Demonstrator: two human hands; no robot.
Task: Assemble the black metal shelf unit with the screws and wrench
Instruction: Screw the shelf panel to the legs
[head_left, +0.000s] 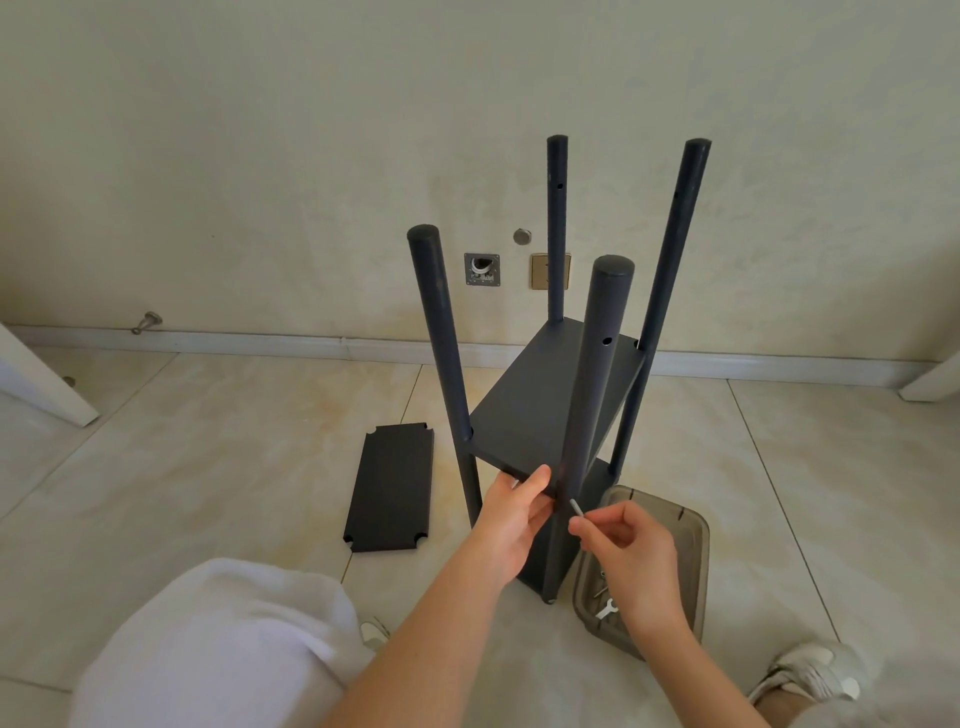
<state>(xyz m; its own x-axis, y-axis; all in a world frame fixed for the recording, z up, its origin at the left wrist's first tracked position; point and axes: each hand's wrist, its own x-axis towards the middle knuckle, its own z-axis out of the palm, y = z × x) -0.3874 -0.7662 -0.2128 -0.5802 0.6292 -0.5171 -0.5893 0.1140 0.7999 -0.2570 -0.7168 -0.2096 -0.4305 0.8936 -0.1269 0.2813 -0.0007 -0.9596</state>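
The black shelf unit stands on the tiled floor with several round poles; the nearest pole (592, 395) rises in front of me. A black shelf board (540, 410) sits between the poles at mid height. My left hand (511, 514) grips the board's near corner beside that pole. My right hand (623, 551) pinches a small silver screw (575, 507), its tip close to the pole just under the board. A spare black board (389, 486) lies flat on the floor to the left. A lower board is mostly hidden behind my hands.
A translucent brown plastic tray (693, 561) with screws and a small wrench (605, 608) sits on the floor at the right of the unit, under my right hand. My white-trousered knee fills the lower left, a shoe the lower right. A wall with sockets stands behind.
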